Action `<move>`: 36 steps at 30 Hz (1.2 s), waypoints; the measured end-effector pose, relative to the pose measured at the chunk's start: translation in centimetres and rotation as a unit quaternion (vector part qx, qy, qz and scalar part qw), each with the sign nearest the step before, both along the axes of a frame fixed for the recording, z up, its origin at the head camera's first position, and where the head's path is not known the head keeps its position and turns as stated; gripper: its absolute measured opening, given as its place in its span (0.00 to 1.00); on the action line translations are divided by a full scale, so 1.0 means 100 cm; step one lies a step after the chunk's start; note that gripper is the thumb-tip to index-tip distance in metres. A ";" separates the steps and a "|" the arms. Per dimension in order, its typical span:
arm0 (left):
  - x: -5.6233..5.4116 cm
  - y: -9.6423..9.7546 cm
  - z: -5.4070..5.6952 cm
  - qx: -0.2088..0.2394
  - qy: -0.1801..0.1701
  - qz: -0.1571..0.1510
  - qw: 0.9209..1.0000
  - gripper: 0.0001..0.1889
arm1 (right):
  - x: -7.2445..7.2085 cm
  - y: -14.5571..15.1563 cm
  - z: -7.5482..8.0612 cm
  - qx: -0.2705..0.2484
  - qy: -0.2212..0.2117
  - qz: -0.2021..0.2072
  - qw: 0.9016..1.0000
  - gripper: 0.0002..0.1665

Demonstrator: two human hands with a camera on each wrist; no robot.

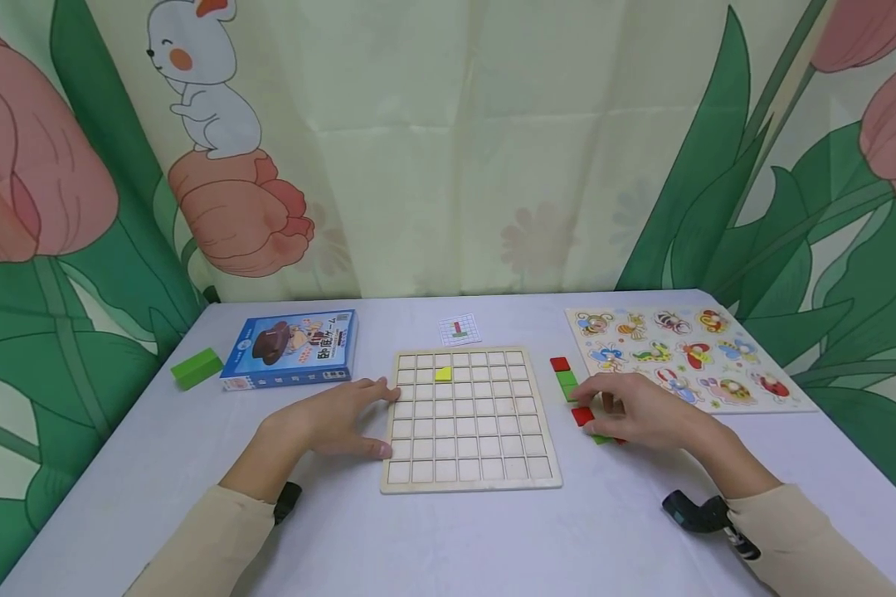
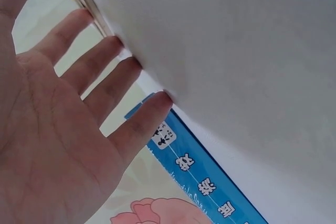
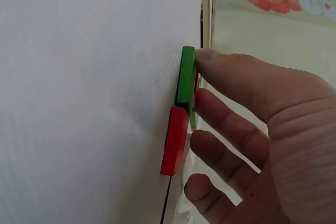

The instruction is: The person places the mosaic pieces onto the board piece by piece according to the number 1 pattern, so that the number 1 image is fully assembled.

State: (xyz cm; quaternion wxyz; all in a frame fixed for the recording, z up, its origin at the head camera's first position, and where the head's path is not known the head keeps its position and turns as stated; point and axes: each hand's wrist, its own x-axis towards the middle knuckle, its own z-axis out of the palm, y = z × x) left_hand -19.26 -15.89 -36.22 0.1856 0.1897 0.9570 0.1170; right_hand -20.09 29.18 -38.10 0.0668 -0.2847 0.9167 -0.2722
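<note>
A pale wooden board (image 1: 472, 487) with a square grid lies on the white table, a yellow tile (image 1: 443, 374) in one of its upper left cells. My left hand (image 1: 328, 423) rests against the board's left edge, thumb and fingers spread apart. To the right of the board, red and green tiles run in a slanting row. My right hand (image 1: 642, 410) reaches over this row with bent, separated fingers, its fingertips right at a red tile (image 1: 582, 416). In the right wrist view, the thumb meets a green tile (image 3: 185, 77); another red tile (image 3: 174, 140) sits beside it.
A small card (image 1: 459, 329) with a printed grid lies behind the board. On the left are a blue box (image 1: 291, 348) and a green block (image 1: 197, 368). A sheet of cartoon insects (image 1: 687, 356) lies at the back right. A printed curtain (image 1: 455, 149) hangs behind the table.
</note>
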 end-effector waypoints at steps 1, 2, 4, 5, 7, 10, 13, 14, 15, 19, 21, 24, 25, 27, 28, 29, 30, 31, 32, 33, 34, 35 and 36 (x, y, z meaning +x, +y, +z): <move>0.000 0.000 0.000 0.001 0.000 0.000 1.000 0.47 | 0.000 0.000 0.000 0.000 0.003 0.004 1.000 0.21; 0.000 0.000 0.000 0.001 -0.001 0.003 1.000 0.47 | 0.001 -0.001 0.001 0.000 0.005 0.006 1.000 0.20; -0.001 0.000 0.000 0.000 -0.002 0.003 1.000 0.48 | 0.002 -0.002 0.002 0.000 0.009 0.010 1.000 0.20; -0.001 0.000 -0.001 0.000 -0.002 0.002 1.000 0.48 | 0.002 -0.003 0.003 0.003 0.010 0.009 1.000 0.20; -0.002 -0.001 -0.001 -0.002 0.000 0.002 1.000 0.48 | 0.004 -0.006 0.004 0.012 0.012 0.005 1.000 0.19; -0.002 -0.002 -0.002 -0.003 0.003 0.001 1.000 0.49 | 0.004 -0.011 0.005 0.032 0.015 -0.012 0.999 0.19; -0.003 -0.002 -0.002 -0.003 0.005 0.000 1.000 0.49 | 0.004 -0.013 0.006 0.047 0.016 -0.025 0.998 0.18; -0.003 -0.002 -0.002 -0.002 0.005 0.001 1.000 0.48 | 0.004 -0.013 0.006 0.050 0.015 -0.030 0.998 0.18; -0.003 -0.001 -0.002 -0.002 0.005 0.001 1.000 0.48 | 0.004 -0.013 0.005 0.052 0.013 -0.033 0.998 0.18; -0.003 -0.001 -0.001 0.003 0.000 0.004 1.000 0.48 | 0.004 -0.012 0.005 0.053 0.001 -0.042 0.998 0.18; -0.001 -0.001 -0.001 0.005 -0.003 0.005 1.000 0.49 | 0.004 -0.010 0.005 0.052 -0.005 -0.043 0.998 0.18; 0.000 -0.001 -0.001 0.005 -0.005 0.006 1.000 0.49 | 0.005 -0.008 0.004 0.047 -0.006 -0.036 0.998 0.17; 0.000 -0.001 0.000 0.004 -0.005 0.006 1.000 0.49 | 0.005 -0.007 0.004 0.043 -0.006 -0.030 0.999 0.16; 0.000 -0.001 -0.001 0.004 -0.005 0.006 1.000 0.49 | 0.005 -0.005 0.003 0.032 -0.007 -0.021 0.999 0.16; 0.000 -0.001 -0.001 0.004 -0.004 0.004 1.000 0.48 | 0.004 -0.005 0.003 0.023 -0.009 -0.016 1.000 0.17; 0.000 -0.001 -0.001 0.003 -0.004 0.004 1.000 0.48 | 0.004 -0.004 0.003 0.014 -0.013 -0.013 1.000 0.17; 0.000 -0.001 -0.001 0.003 -0.004 0.003 1.000 0.48 | 0.004 -0.003 0.003 0.003 -0.018 -0.010 1.000 0.18; 0.000 -0.001 -0.002 0.002 -0.004 0.003 1.000 0.48 | 0.004 -0.003 0.002 -0.008 -0.022 -0.010 1.000 0.19; 0.000 -0.001 -0.002 0.002 -0.003 0.002 1.000 0.48 | 0.003 -0.002 0.002 -0.017 -0.025 -0.011 0.999 0.20; 0.000 -0.001 -0.002 0.003 -0.003 0.001 1.000 0.48 | 0.003 -0.002 0.003 -0.027 -0.027 -0.013 0.999 0.21; -0.001 -0.001 -0.003 0.002 -0.001 0.000 1.000 0.48 | 0.002 -0.003 0.003 -0.037 -0.027 -0.014 0.999 0.21; -0.001 -0.001 -0.003 0.003 -0.001 0.001 1.000 0.48 | 0.002 -0.003 0.003 -0.045 -0.027 -0.016 0.998 0.21; -0.001 -0.002 -0.003 0.003 -0.001 0.001 1.000 0.48 | 0.001 -0.004 0.004 -0.052 -0.026 -0.018 0.998 0.21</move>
